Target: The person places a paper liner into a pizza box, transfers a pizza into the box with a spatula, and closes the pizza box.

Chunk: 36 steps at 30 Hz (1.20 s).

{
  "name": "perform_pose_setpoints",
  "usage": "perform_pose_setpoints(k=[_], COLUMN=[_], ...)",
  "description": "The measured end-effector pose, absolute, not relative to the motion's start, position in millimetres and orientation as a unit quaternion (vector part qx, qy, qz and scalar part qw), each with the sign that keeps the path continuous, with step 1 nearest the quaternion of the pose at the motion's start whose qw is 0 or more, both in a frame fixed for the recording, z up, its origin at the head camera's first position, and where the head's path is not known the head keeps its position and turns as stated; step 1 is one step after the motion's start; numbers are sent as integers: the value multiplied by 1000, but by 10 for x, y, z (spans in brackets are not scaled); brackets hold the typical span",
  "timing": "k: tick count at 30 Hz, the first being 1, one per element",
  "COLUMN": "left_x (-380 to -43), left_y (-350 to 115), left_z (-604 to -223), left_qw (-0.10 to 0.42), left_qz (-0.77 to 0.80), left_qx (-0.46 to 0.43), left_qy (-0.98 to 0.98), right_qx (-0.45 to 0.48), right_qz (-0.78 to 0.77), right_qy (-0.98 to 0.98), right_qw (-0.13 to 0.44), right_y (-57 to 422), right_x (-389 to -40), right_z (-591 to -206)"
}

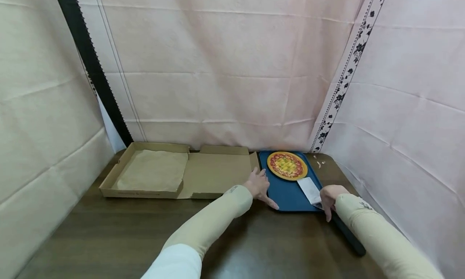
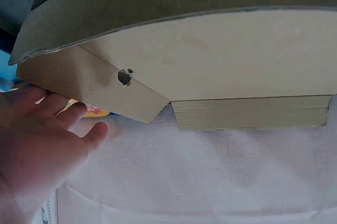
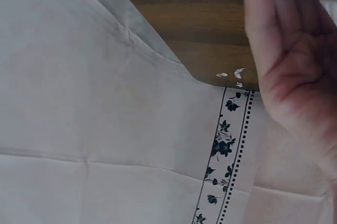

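My left hand (image 1: 258,186) has its fingers spread at the left edge of a blue tray (image 1: 290,198), beside the side flap of an open cardboard pizza box (image 1: 218,174). In the left wrist view those fingers overlap the box flap (image 2: 89,79). A pizza (image 1: 287,166) with yellow and red topping lies at the tray's far end. Below it rests the pale flat blade (image 1: 308,189) of a pizza server, its black handle (image 1: 350,236) reaching past the tray's near right corner. Over the neck of that server hangs my right hand (image 1: 331,198), fingers pointing down and loose.
Brown paper (image 1: 154,170) lines the box's left half. White scraps (image 1: 319,164) lie on the wooden table (image 1: 145,230) right of the tray. Cloth curtains (image 1: 225,77) close in the back and both sides.
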<state>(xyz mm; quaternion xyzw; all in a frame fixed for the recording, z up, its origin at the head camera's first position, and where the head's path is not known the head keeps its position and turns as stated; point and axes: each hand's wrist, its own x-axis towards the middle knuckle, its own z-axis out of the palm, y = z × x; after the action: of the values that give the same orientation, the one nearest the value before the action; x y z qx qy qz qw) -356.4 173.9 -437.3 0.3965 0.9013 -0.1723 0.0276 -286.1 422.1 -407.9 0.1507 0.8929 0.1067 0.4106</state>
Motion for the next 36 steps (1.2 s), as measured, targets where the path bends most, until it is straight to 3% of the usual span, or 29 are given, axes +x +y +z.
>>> perform_pose_setpoints(k=[7,11,14,21,24,30,36], left_x=[-3563,-3546,-3537,-3546,-3532,-3491,-3502], left_y=[1737,1725,1738,1771,1773,1764,1748], left_z=[-4367,-4382,-4400,-4392,-4388,-4385,-4367], left_qw=[25,26,25,20,20,24,16], left_qz=[-173,-180,-173,-167,-171,-164,-188], left_qx=[393,385,384,382,380,383,379], left_qy=[903,905,907,909,909,909,906], right_qx=[267,257,213,89,68,18,9], right_qz=[188,181,111,-73,-96,-81,-97], right_qy=[838,824,864,960,969,981,980], right_qw=[437,472,443,255,218,176,176], right_y=[4185,4224,4306,4376,4369,4404,4410], right_x=[-2892,-2912,-2879,-2823,-2831,-2830,-2810], right_z=[-3984,-3893,-3828,-3772,-3773,-3786,-3814])
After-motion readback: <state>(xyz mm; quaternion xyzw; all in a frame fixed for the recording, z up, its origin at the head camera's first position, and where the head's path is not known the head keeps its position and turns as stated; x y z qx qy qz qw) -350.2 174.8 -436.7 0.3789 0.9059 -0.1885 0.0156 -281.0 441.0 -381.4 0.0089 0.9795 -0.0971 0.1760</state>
